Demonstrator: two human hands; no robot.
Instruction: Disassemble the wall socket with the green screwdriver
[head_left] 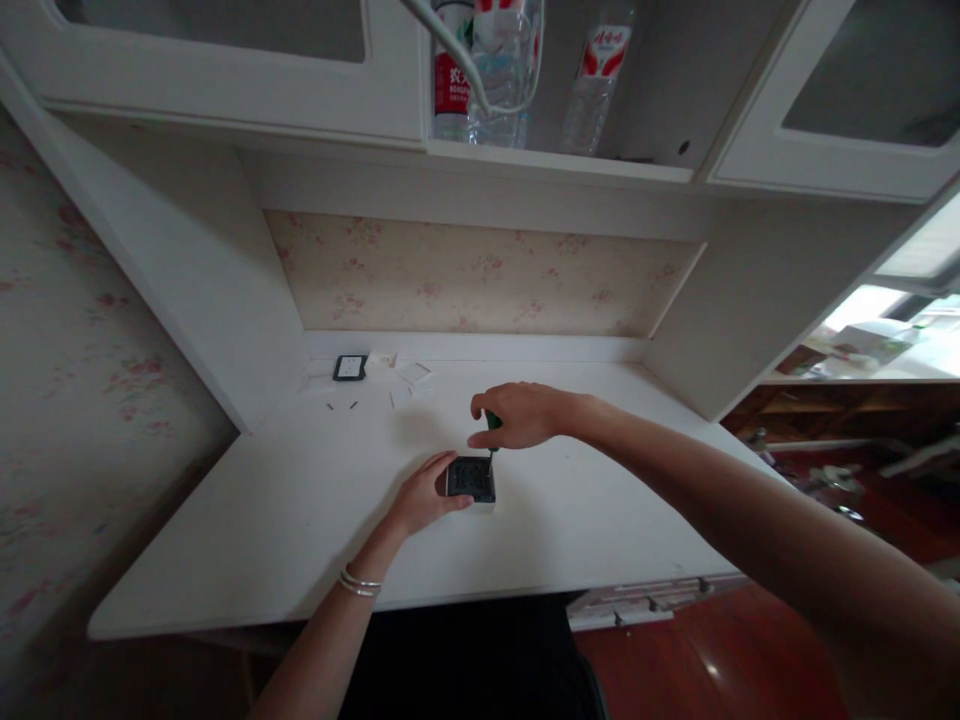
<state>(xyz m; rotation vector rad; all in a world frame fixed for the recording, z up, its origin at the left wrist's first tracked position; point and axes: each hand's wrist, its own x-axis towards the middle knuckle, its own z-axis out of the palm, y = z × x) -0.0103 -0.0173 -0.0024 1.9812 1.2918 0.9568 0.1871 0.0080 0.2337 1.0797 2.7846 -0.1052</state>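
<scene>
Near the middle of the white desk (315, 520) lies a small black and white box (471, 480), its dark side facing up; it looks like a wall socket. My left hand (427, 495) grips it from the left, thumb along the near edge and fingers at the far edge. My right hand (517, 415) is closed round the green handle of a screwdriver (492, 425), held upright. The screwdriver's thin shaft points down to the right end of the box. Whether its tip sits in a screw is too small to tell.
At the back left lie a black-framed white socket (349, 368), white plastic frame pieces (414, 374) and two small dark screws (354, 405). Overhead, a shelf (555, 165) holds several plastic bottles (596, 85), with a white cable (457, 50) hanging before them. Side panels enclose the desk.
</scene>
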